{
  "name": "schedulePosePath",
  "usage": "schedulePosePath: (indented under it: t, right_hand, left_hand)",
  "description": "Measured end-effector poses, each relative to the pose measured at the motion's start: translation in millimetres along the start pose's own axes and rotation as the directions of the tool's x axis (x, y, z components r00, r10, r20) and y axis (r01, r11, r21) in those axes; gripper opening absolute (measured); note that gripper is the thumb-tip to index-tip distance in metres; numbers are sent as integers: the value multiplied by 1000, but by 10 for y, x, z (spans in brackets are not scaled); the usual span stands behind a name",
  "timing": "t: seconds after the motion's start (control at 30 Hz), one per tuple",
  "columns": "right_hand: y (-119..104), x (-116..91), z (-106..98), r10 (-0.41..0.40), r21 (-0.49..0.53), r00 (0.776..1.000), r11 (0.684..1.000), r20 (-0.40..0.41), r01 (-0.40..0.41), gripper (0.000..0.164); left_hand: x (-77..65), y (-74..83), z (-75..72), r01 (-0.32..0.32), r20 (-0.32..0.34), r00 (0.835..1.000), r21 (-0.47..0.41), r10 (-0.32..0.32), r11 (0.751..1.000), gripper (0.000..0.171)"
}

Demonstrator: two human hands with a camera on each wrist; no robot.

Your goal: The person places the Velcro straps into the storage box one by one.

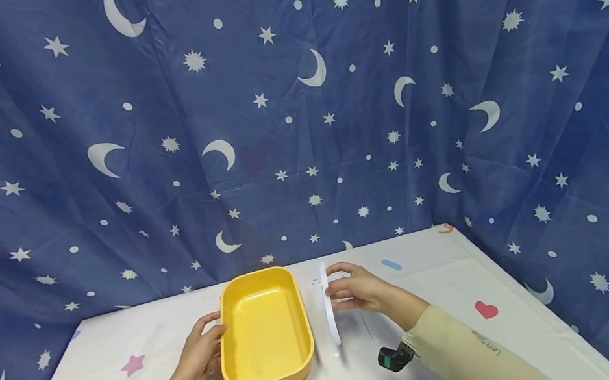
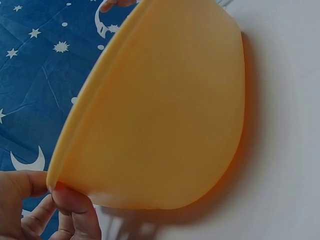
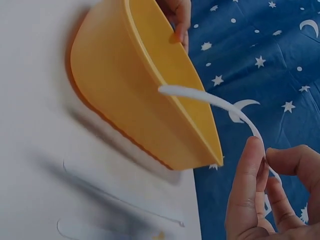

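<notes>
Firstly, nearest to the viewer, the right sleeve [image 1: 483, 360] carries small dark writing [image 1: 486, 343]; it seems to begin with "Lets", but the rest I cannot read surely. A little farther, the left hand [image 1: 201, 350] pinches the left rim of the yellow basin [image 1: 264, 340], which is on the white table [image 1: 425, 283], in front of the person. To the right of it, apart from the basin, the right hand [image 1: 357, 288] grips a thin white piece [image 1: 332, 324] between thumb and fingers, its edge upward. For doing this well, I would hold the basin rim firmly, so that it does not slide, and pinch the white piece lightly, because something so thin may bend or slip. Behind, the blue curtain [image 1: 243, 94] shows moons and stars, and no letters that I can see.
</notes>
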State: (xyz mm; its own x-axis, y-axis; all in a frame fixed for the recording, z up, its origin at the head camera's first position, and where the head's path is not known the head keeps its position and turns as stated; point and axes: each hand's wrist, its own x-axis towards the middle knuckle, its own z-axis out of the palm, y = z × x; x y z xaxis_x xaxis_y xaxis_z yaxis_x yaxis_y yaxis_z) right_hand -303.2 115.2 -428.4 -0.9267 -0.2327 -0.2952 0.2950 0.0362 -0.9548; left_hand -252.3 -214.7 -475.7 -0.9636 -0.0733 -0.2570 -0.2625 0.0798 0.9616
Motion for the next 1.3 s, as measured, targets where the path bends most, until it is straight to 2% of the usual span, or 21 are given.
schedulePosePath:
  t: [0.2, 0.53, 0.8, 1.3]
  right_hand:
    - [1, 23, 76, -7, 18, 999, 1000, 35, 6, 44]
    - [24, 45, 215, -15, 36, 999, 999, 38, 14, 45]
    - [37, 73, 353, -27, 19, 997, 999, 74, 26, 45]
    - [36, 100, 624, -5, 15, 993, 1000, 121, 3, 41]
  left_hand:
    - [-4, -3, 1, 6, -4, 1000, -7, -6, 1000, 50]
    - [-11, -13, 7, 2, -9, 1000, -19, -2, 1000, 50]
    - [-4, -4, 14, 12, -15, 1000, -9, -12, 1000, 50]
    - [-3, -8, 14, 16, -24, 1000, -13, -17, 1000, 50]
